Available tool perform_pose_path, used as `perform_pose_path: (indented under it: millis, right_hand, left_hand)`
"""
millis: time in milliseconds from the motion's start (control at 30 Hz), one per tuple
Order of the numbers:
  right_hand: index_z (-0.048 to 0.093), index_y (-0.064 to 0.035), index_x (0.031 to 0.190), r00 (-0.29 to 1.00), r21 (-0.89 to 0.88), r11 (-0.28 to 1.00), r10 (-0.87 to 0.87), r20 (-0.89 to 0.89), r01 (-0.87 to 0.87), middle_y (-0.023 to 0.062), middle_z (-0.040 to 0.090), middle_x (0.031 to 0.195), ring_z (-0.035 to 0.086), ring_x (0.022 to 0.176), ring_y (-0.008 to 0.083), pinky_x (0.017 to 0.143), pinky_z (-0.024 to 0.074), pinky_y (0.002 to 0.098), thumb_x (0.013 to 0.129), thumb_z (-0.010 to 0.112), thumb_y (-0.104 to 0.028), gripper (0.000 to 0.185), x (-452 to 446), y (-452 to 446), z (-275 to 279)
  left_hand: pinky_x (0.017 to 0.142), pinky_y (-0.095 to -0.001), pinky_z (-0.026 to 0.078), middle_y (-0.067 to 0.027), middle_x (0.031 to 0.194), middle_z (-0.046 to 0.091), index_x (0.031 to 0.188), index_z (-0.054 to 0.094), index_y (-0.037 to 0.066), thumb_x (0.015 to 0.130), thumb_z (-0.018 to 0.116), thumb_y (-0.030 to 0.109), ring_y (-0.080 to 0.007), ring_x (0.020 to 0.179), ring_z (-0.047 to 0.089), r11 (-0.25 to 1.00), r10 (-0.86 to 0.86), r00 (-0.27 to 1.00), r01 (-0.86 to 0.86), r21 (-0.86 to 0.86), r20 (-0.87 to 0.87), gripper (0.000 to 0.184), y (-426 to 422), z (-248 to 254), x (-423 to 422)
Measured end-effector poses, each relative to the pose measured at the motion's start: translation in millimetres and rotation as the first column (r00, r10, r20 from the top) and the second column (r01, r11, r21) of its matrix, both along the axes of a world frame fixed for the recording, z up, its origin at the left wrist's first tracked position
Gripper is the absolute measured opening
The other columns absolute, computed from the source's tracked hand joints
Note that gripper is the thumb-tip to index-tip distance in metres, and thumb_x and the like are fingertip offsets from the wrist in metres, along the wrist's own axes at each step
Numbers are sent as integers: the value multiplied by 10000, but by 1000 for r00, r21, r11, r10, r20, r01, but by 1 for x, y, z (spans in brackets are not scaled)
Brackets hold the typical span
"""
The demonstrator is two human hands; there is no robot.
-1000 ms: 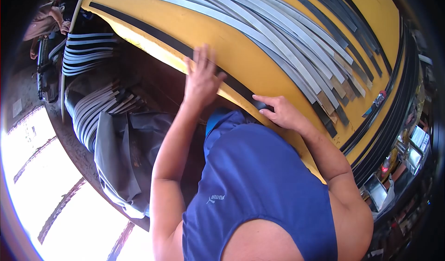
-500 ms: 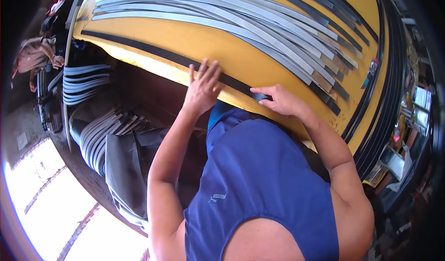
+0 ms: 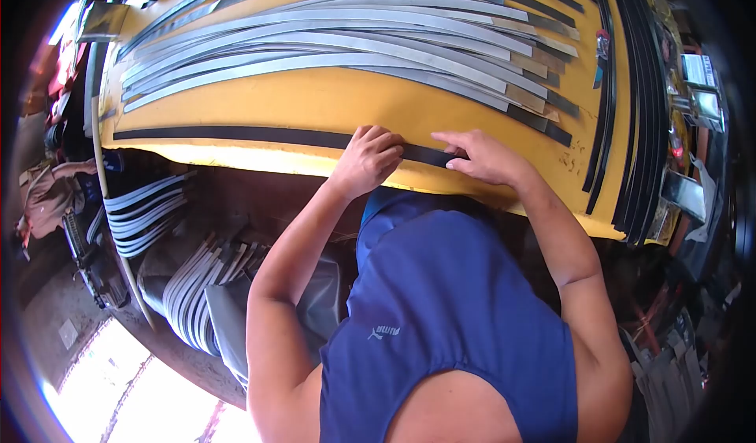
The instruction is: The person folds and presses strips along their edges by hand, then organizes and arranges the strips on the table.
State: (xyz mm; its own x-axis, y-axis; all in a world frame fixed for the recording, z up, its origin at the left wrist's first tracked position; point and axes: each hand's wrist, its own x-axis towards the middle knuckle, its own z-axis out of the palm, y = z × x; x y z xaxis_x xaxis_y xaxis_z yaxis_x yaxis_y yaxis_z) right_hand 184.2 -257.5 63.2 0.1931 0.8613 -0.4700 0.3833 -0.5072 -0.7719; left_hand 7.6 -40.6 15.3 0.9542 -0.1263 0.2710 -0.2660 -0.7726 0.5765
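A long black strip [image 3: 260, 134] lies along the front edge of the yellow tabletop [image 3: 236, 112]. My left hand [image 3: 367, 159] is closed on this strip near its right part, fingers curled down and bunched together; what sits under the fingertips is hidden. Just to the right, my right hand [image 3: 487, 158] rests at the strip's right end. Its index finger is stretched out above the strip and apart from the thumb, whose tip is by the strip's end.
Grey strips [image 3: 315, 37] lie in a loose pile across the yellow top. Long black strips [image 3: 630, 104] run along its right side. Bundles of curved strips [image 3: 193, 301] hang below at the left. Another person [image 3: 51, 199] is at the far left.
My left hand has gone from flat, spread fingers to curled ones on the black strip. My right index finger has lifted away from the thumb. The view has turned.
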Motion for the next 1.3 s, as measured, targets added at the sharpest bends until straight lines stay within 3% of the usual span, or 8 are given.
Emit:
perform_pose_path:
  millis: [167,267,367,567,900,967,1067,1300]
  right_hand:
    - [621,-83,1340,999,32,999,-41,1,41,209,702,1176,671,1089,369,956,523,431,872,687,-120,474,-7,-4,-3]
    - [654,-62,1276,984,194,980,-81,161,49,201,707,1149,676,1059,375,936,527,441,875,685,-145,410,-19,-10,-17]
    - [680,-31,1161,967,-23,992,-118,224,127,183,714,1086,667,1027,365,912,518,446,895,684,-179,304,-34,9,10]
    - [675,-15,936,921,-42,972,-207,330,233,212,712,932,678,944,405,836,531,497,882,707,-218,213,-54,38,3]
    - [661,5,956,951,-102,961,-269,-152,256,180,699,877,675,812,314,751,522,402,894,671,-162,179,-41,43,-13]
    - [655,5,962,941,-113,954,-293,-172,277,173,699,888,674,828,316,755,524,405,894,678,-164,183,-38,37,-23]
    - [647,-4,966,942,-136,932,-328,68,335,161,697,873,673,824,317,753,524,407,897,679,-156,169,-36,32,-14]
    - [649,-30,970,939,-35,942,-329,102,334,158,699,875,678,836,335,763,521,419,899,676,-163,153,-35,18,-19]
  left_hand:
    - [889,-396,445,-47,1050,650,901,654,65,790,736,99,-238,991,609,1000,-11,998,12,-16,67,142,1,-5,-1]
    - [888,-399,449,-58,1051,647,903,652,59,787,736,98,-246,990,608,999,-29,996,32,-30,90,149,3,-7,1]
    - [889,-403,451,-67,1056,644,915,652,54,789,732,96,-254,994,608,998,-38,995,43,-47,94,155,4,-9,-1]
    - [891,-405,450,-72,1068,639,937,652,52,786,734,88,-261,1001,606,996,-49,995,56,-74,84,176,6,-11,1]
    - [898,-418,437,-95,1091,640,953,632,50,764,765,64,-292,997,605,981,-53,998,59,-185,35,232,12,-11,-1]
    - [901,-416,436,-96,1091,646,953,636,50,769,766,70,-291,1001,607,980,-61,997,67,-187,41,226,13,-13,0]
    - [903,-407,436,-83,1093,655,948,658,50,789,758,92,-276,1005,608,983,-59,997,67,-173,50,193,14,-16,0]
    - [912,-388,426,-34,1055,664,925,694,75,819,743,128,-233,1009,597,989,-39,999,43,-140,28,128,12,-15,0]
